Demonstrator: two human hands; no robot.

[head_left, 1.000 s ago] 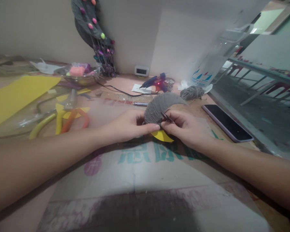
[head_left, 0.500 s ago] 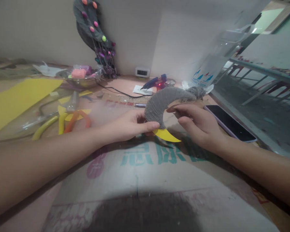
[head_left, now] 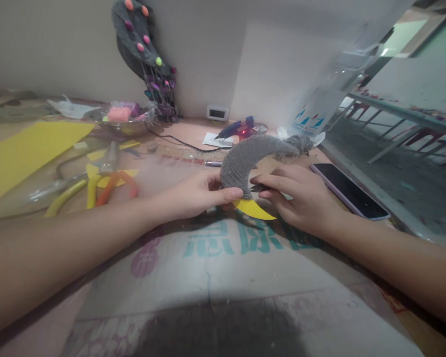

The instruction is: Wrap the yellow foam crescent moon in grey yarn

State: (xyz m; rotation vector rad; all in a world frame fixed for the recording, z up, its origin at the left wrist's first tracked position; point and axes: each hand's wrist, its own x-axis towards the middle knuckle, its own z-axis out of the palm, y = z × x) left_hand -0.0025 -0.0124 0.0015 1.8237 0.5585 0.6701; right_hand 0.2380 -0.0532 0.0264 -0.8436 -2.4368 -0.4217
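A crescent [head_left: 241,161] wound in grey yarn stands tilted over the cardboard, its bare yellow lower tip [head_left: 255,209] pointing right. My left hand [head_left: 196,196] is closed around its lower left side, thumb in front near the edge of the winding. Inside the curve, the fingers of my right hand [head_left: 301,196] pinch a dark grey bit of yarn [head_left: 258,188] close to the wrapped edge. Behind the crescent's upper end lies a loose bundle of grey yarn [head_left: 301,145].
Pliers with orange handles [head_left: 113,186], a yellow sheet [head_left: 33,153] and a bowl [head_left: 128,128] lie left. A glue gun [head_left: 238,129] with a red light is behind the crescent. A phone [head_left: 351,191] lies right, near the table edge. A decorated grey crescent [head_left: 134,44] hangs behind.
My right hand has moved down and left toward the winding, its fingers now closed together on the yarn. My left hand keeps its hold on the crescent.
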